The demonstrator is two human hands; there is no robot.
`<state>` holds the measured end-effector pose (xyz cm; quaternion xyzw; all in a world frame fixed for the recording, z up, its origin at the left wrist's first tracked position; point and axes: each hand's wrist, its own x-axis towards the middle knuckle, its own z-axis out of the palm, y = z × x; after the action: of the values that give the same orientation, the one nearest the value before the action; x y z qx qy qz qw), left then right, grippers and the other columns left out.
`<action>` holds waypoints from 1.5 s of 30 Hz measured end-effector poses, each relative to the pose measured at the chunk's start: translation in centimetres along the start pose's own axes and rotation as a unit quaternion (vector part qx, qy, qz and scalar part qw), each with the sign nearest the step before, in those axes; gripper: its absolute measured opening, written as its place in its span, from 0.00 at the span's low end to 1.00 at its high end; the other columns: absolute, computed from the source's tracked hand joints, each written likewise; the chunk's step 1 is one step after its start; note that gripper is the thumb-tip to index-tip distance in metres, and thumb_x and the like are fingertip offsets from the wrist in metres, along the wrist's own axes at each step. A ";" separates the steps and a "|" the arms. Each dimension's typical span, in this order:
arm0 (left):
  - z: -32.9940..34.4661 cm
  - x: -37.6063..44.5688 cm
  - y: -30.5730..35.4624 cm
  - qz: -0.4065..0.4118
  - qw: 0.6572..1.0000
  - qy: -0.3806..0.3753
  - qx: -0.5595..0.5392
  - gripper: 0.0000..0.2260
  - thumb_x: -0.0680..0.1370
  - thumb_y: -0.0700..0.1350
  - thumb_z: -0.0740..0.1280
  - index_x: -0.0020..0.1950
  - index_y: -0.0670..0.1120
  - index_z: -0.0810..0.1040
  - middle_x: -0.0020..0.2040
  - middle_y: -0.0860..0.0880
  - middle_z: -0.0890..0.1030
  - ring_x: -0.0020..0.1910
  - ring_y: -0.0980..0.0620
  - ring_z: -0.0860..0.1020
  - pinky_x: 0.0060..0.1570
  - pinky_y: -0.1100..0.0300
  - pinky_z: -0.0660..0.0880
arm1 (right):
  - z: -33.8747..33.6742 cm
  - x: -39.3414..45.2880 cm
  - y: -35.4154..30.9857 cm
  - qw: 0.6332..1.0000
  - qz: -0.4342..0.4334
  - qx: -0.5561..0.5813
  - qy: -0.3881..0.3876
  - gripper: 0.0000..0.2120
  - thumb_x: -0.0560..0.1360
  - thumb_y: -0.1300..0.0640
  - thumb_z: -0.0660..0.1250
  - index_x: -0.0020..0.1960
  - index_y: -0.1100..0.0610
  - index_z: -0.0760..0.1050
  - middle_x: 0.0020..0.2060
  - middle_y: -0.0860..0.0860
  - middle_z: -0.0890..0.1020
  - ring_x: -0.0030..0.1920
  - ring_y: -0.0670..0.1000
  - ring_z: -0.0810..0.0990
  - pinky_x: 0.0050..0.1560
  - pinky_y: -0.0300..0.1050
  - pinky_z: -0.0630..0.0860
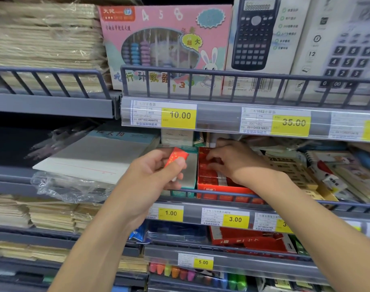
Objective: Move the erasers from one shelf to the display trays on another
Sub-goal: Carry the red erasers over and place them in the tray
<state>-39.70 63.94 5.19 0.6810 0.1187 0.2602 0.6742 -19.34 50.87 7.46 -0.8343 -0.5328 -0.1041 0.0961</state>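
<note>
Head view, left hand (158,171): fingers and thumb curled round a red-wrapped eraser (176,158), held in front of the middle shelf, just left of the red display tray (222,188).
Head view, right hand (232,161): fingers bent down into the red display tray, touching the red packs there; whether it grips one cannot be told.
Neighbour: a teal box (188,182) sits against the tray's left side.

Yellow price tags (178,118) on shelf rails reading 10.00, 35.00, 1.00, 3.00, 5.00; pink abacus box (165,47) printed 4 5 8.
</note>
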 end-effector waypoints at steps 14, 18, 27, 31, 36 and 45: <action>1.7 0.6 0.4 0.027 0.999 0.004 0.036 0.17 0.67 0.53 0.81 0.54 0.50 0.85 0.48 0.54 0.88 0.46 0.59 0.86 0.40 0.70 0.77 | -3.5 -4.8 -3.4 0.927 -0.101 0.359 0.035 0.18 0.75 0.56 0.74 0.62 0.42 0.80 0.55 0.41 0.83 0.51 0.51 0.83 0.53 0.47 0.79; 2.6 1.3 0.1 0.040 0.991 0.050 0.117 0.20 0.68 0.62 0.80 0.52 0.53 0.81 0.45 0.56 0.87 0.41 0.58 0.85 0.41 0.60 0.79 | -3.7 -5.3 -2.7 0.945 -0.071 0.313 0.056 0.12 0.75 0.50 0.74 0.58 0.40 0.82 0.48 0.36 0.85 0.49 0.40 0.83 0.51 0.37 0.78; 2.5 0.4 -2.2 0.237 0.831 -0.078 0.497 0.20 0.80 0.67 0.59 0.62 0.58 0.81 0.54 0.64 0.76 0.54 0.61 0.70 0.54 0.68 0.68 | -2.8 -4.9 3.9 0.975 0.162 0.147 0.035 0.05 0.73 0.42 0.73 0.46 0.35 0.78 0.38 0.35 0.78 0.34 0.36 0.77 0.31 0.32 0.67; 2.6 0.3 -1.8 0.266 0.805 -0.103 0.520 0.16 0.82 0.60 0.64 0.63 0.54 0.82 0.55 0.60 0.80 0.51 0.57 0.73 0.51 0.55 0.75 | -2.0 -4.0 3.9 0.984 0.147 0.104 0.013 0.07 0.73 0.45 0.74 0.47 0.37 0.78 0.38 0.34 0.74 0.38 0.35 0.73 0.32 0.29 0.63; 2.7 0.5 -1.9 0.274 0.812 -0.095 0.507 0.11 0.81 0.55 0.69 0.60 0.53 0.84 0.53 0.60 0.82 0.49 0.57 0.75 0.48 0.57 0.73 | -1.1 -2.9 3.9 0.983 0.145 0.106 0.022 0.04 0.73 0.46 0.75 0.45 0.38 0.81 0.40 0.35 0.75 0.38 0.36 0.74 0.30 0.27 0.65; 2.7 0.4 -2.2 0.285 0.814 -0.083 0.499 0.10 0.81 0.56 0.69 0.59 0.55 0.84 0.52 0.61 0.82 0.48 0.58 0.75 0.46 0.59 0.73 | 0.0 -2.2 4.2 0.984 0.134 0.121 0.008 0.02 0.74 0.50 0.75 0.46 0.45 0.84 0.48 0.40 0.75 0.46 0.45 0.78 0.48 0.47 0.82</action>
<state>-37.53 62.01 3.19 0.9462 -0.0235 0.2882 0.1450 -16.41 47.16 6.66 -0.8797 -0.4239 -0.0319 0.2132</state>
